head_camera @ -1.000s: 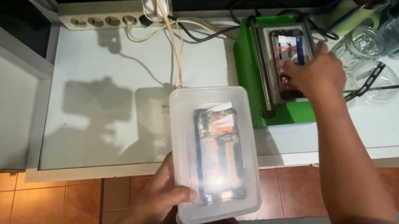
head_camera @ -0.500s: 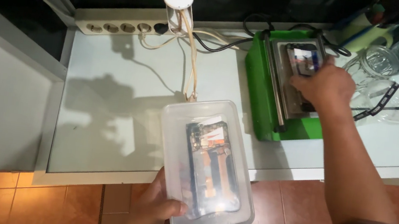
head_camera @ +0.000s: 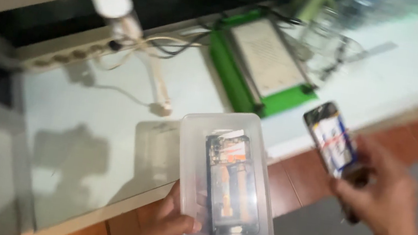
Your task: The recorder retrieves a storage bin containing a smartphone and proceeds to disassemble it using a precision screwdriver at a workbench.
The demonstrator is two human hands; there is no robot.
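Off the tabletop's near edge, over the floor: right hand (head_camera: pixel 379 196) grips a phone part (head_camera: pixel 332 139), a dark slab with rounded corners, its face showing a white panel with red and blue stripes, glare on the upper end. Tilted, top end leaning left and away. Fingers curled shut around its lower end; motion blur, so exact finger placement is unclear.

Left hand (head_camera: pixel 164 230) holds a clear plastic box (head_camera: pixel 225 181) from below at the near-left corner, thumb over the rim, fingers closed on it. Box is rectangular with rounded corners and translucent walls, and straddles the tabletop's near edge. Inside it lies an opened phone body (head_camera: pixel 232 185): dark frame, orange and silver parts exposed, lying lengthwise.

Box and phone part are near each other, not touching.

Tabletop (head_camera: pixel 111 121) is pale and glossy. At its far middle sits a green heating pad machine (head_camera: pixel 264 65) with a bare grey plate on top. White power strip (head_camera: pixel 62 49) along the far-left edge, cables (head_camera: pixel 155 73) trailing from it toward the centre. Glass jar (head_camera: pixel 322 35) and other blurred items at the far-right corner.

Floor: reddish tiles (head_camera: pixel 314 174) below the near edge.
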